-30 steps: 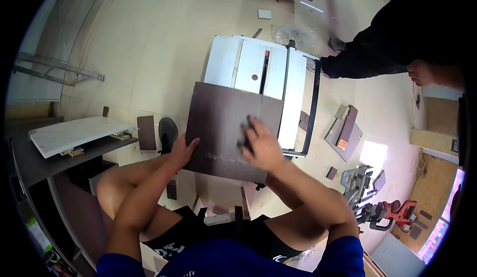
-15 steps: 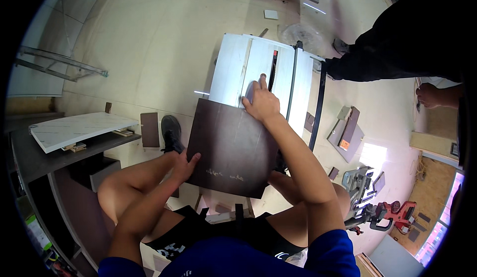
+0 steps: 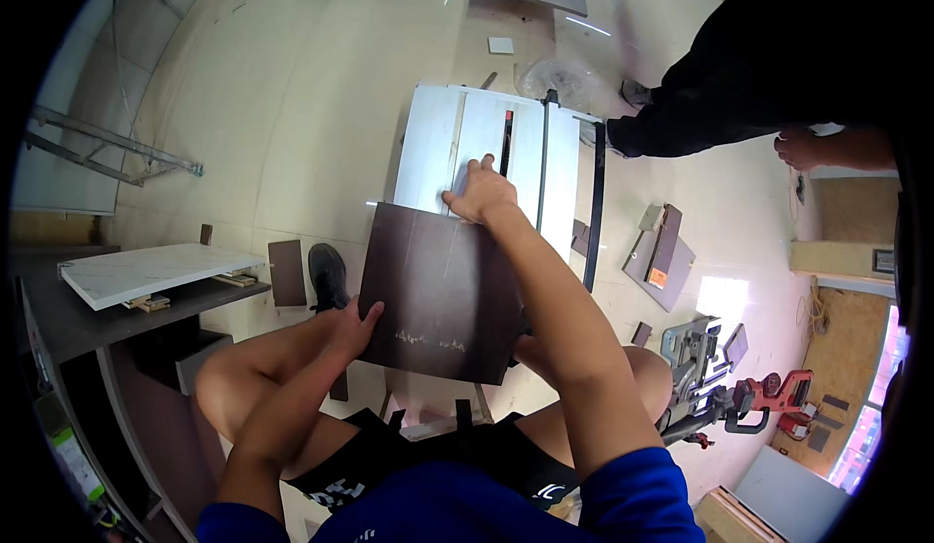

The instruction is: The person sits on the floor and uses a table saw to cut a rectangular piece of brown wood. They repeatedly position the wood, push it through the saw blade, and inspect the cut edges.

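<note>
A dark brown rectangular panel (image 3: 438, 290) with pale handwriting near its close edge lies in front of me, its far edge over the near part of a white-topped table saw (image 3: 420, 139). A narrow dark slot with a red-tipped blade (image 3: 507, 139) runs through the saw top. My left hand (image 3: 360, 327) grips the panel's left edge, thumb on top and the other fingers hidden beneath. At the panel's far edge is my right hand (image 3: 484, 193), fingers spread forward on the saw top, left of the blade slot and close to it.
A black fence rail (image 3: 543, 163) runs along the saw's right side. Another person's dark-clothed leg (image 3: 681, 120) and hand (image 3: 803, 149) are at the right. A marble-patterned board (image 3: 161, 269) lies on a cabinet at left. A red-and-grey power saw (image 3: 769, 397) stands at lower right.
The whole view has shifted slightly, carrying the saw and panel left and down in the picture. My hands keep nearly the same places on the panel. The other person's hand has moved farther away.
</note>
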A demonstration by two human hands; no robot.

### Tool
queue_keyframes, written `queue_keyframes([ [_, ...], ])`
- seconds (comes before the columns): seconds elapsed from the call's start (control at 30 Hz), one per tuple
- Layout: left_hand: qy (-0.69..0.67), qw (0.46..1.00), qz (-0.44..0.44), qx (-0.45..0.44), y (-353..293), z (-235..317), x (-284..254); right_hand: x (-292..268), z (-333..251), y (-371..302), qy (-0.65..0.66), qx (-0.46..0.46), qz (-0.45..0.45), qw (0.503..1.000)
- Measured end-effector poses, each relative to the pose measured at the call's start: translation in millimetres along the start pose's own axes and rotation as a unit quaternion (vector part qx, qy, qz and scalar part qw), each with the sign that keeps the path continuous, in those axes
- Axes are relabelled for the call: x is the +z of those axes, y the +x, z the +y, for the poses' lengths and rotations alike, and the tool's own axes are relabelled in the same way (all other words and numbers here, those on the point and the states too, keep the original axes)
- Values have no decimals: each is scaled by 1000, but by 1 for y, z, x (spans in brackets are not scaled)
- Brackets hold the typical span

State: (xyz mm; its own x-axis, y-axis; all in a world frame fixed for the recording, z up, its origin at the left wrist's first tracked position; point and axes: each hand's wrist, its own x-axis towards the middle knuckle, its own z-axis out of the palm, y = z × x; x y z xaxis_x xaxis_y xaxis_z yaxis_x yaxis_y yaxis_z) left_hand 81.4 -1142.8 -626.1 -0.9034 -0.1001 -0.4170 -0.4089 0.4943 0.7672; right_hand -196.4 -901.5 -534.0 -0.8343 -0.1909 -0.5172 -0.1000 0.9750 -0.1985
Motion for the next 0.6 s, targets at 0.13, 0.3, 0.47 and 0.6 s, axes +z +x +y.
queue_keyframes([
  [0.13, 5, 1000, 15, 6, 3, -7, 6, 13, -13, -23, -38, -3, -14, 999],
  [0.3, -28, 999, 41, -7, -3, -11, 11, 26, -7, -102, 8, -139, 40, 989],
  [0.47, -50, 997, 52, 15, -3, -6, 12, 39, 29, -146, 2, -181, 0, 983],
  [0.6, -70, 996, 61, 1, -4, -11, 14, 44, 32, -127, 57, -193, 27, 979],
])
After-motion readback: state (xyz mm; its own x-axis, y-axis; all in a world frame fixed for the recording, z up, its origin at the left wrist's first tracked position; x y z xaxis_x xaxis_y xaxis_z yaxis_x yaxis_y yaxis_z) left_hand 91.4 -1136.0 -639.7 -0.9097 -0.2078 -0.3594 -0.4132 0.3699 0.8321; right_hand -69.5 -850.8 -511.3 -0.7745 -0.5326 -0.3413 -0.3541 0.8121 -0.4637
